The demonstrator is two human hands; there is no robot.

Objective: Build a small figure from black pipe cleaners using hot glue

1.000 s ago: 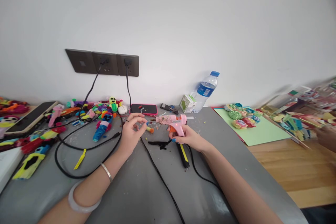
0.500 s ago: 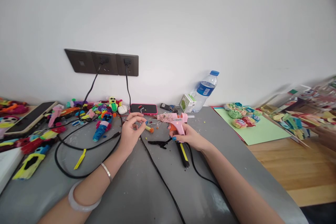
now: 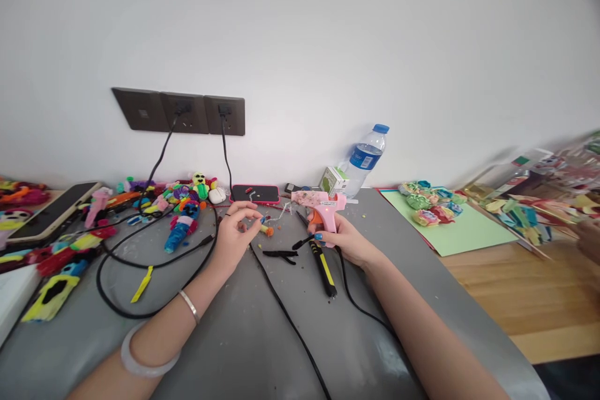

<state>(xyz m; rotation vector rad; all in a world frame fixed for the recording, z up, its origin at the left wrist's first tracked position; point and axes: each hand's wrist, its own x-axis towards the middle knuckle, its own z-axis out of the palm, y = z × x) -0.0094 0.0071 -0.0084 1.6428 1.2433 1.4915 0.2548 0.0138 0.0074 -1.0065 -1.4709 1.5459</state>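
Observation:
My right hand [image 3: 340, 239] grips a pink glue gun [image 3: 320, 206] by its handle, nozzle pointing left, and also pinches a short black strip [image 3: 304, 241] with the fingers. My left hand [image 3: 237, 231] is curled, its fingertips pinching a small craft piece with an orange and yellow end [image 3: 266, 230] just above the grey table [image 3: 262, 337]. Thin glue strings stretch between the piece and the gun's nozzle. Another black strip [image 3: 280, 254] lies on the table between my hands.
A black-and-yellow tool [image 3: 323, 267] lies under my right hand. Black cables [image 3: 154, 262] run from wall sockets [image 3: 178, 112]. Colourful craft figures [image 3: 182, 206], a phone [image 3: 255, 194], a water bottle [image 3: 365, 159], a small carton [image 3: 332, 182] and green paper [image 3: 457, 231] with folded pieces stand around.
My right hand has drawn the glue gun to the right, away from the piece, and has lifted a black strip off the table. My left hand has stayed almost still.

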